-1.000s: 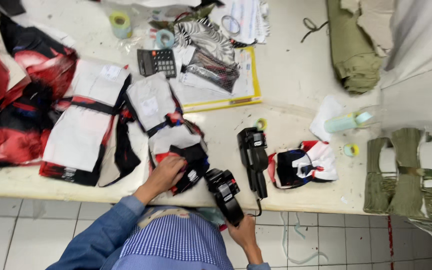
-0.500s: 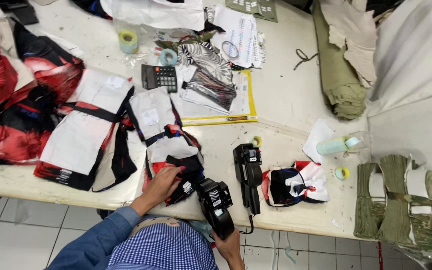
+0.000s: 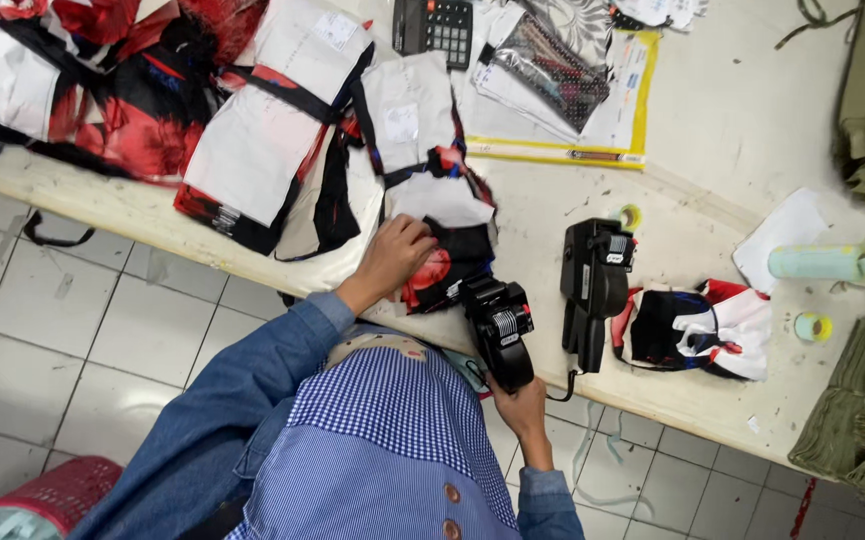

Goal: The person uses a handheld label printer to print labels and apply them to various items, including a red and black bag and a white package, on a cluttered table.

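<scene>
1. The right hand (image 3: 524, 408) is clenched round the grip of a black label gun (image 3: 498, 322), fingers wrapped tight; the gun's long axis runs from the hand, below the desk (image 3: 712, 150) edge, up and slightly left, so its head points at the stack of cut fabric pieces (image 3: 442, 255).
2. The left hand (image 3: 395, 255) lies on that red, black and white stack at the desk's near edge, fingers curled down onto the top piece, pressing or pinching it (whether they truly grip a layer cannot be told).
3. The stack sits directly between the two hands: just right of the left hand's fingers and touching, or all but touching, the gun's head. The left hand is the nearer one.
4. A second black label gun (image 3: 592, 285) lies free on the desk just right of the held one, roughly parallel to it; beyond it sits a small fabric bundle (image 3: 697, 328).
5. A calculator (image 3: 435, 25) and a yellow-edged pad (image 3: 592, 110) lie farther back.
6. Hidden: the gun's trigger and the right hand's fingertips; the gun's mouth on the cloth is hard to make out.
</scene>
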